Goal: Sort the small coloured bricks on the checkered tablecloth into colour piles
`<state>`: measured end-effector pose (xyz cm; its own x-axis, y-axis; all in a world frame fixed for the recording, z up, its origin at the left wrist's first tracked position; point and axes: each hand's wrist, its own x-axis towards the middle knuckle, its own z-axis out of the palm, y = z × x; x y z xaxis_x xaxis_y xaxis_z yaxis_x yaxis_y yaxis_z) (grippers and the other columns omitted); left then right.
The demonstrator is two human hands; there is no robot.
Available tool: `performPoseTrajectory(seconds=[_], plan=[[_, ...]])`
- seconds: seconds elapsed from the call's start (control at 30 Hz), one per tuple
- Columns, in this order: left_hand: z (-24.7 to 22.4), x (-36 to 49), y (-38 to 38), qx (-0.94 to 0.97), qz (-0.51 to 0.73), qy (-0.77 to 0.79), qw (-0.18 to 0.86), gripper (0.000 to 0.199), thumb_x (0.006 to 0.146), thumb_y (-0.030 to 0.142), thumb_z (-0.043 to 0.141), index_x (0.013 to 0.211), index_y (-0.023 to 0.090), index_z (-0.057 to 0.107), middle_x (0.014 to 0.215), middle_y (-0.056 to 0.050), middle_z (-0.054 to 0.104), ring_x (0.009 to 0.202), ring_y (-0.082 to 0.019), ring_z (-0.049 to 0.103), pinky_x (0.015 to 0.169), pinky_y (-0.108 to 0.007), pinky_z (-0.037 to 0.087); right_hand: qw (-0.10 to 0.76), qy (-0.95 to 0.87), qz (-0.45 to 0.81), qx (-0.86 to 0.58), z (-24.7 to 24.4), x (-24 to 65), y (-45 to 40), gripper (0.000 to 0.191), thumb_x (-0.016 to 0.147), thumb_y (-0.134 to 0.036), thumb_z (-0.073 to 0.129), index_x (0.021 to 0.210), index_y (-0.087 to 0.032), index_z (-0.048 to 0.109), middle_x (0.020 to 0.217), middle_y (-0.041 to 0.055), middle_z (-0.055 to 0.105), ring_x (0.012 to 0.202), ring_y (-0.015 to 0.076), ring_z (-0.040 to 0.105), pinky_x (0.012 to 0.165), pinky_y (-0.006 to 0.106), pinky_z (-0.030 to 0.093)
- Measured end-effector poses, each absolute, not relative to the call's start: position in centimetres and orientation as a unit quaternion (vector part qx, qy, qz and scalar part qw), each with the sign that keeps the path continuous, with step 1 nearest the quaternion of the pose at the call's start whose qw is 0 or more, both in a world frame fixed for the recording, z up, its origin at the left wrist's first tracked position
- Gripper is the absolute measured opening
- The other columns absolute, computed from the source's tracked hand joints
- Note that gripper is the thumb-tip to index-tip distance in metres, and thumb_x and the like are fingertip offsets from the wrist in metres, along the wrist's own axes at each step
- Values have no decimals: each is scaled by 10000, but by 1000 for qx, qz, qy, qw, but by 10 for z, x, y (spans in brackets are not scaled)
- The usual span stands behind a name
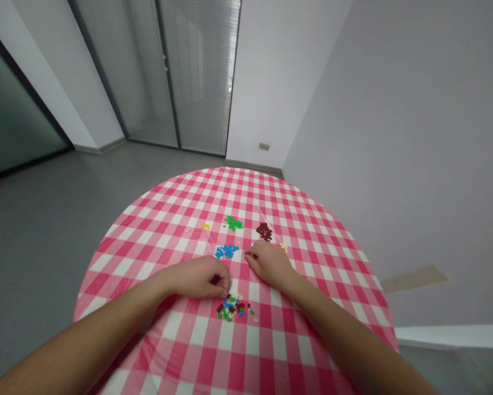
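My left hand (207, 277) is curled just above a mixed pile of small coloured pieces (232, 308), its fingertips at the pile's upper edge; what it pinches is too small to make out. My right hand (267, 263) has its fingers bent together, to the right of a blue pile (227, 251) and below a dark brown pile (264, 231). Anything between its fingertips is hidden. A few cream pieces (284, 248) lie beyond the right hand. Further back are a green pile (233, 223) and a little yellow group (205, 227).
The round table wears a red and white checked cloth (180, 351). A white wall (427, 137) rises close on the right. Glass panels (200, 71) stand behind the table, and grey floor (36, 230) shows at the left.
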<state>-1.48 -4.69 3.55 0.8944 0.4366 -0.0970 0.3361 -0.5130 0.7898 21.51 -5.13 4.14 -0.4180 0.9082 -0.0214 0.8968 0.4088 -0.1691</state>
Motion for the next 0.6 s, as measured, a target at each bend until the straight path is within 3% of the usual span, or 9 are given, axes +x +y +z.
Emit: performPoseTrajectory(seconds=[0.33, 0.6], plan=[[35, -16, -46, 860, 61, 225, 453, 94, 812, 129, 626, 736, 169, 664, 696, 19, 622, 624, -112, 552, 628, -224, 412, 39, -801, 51, -596, 40, 195, -8, 315, 977, -261, 465, 894, -178, 758, 949, 98, 746, 818, 205, 663, 688, 278, 442], [33, -16, -45, 860, 68, 218, 457, 90, 807, 133, 632, 731, 168, 666, 692, 12, 625, 611, -111, 545, 617, -227, 408, 71, -794, 71, -599, 34, 190, 6, 306, 978, -266, 469, 1035, -204, 763, 1042, 100, 753, 930, 236, 680, 782, 305, 468]])
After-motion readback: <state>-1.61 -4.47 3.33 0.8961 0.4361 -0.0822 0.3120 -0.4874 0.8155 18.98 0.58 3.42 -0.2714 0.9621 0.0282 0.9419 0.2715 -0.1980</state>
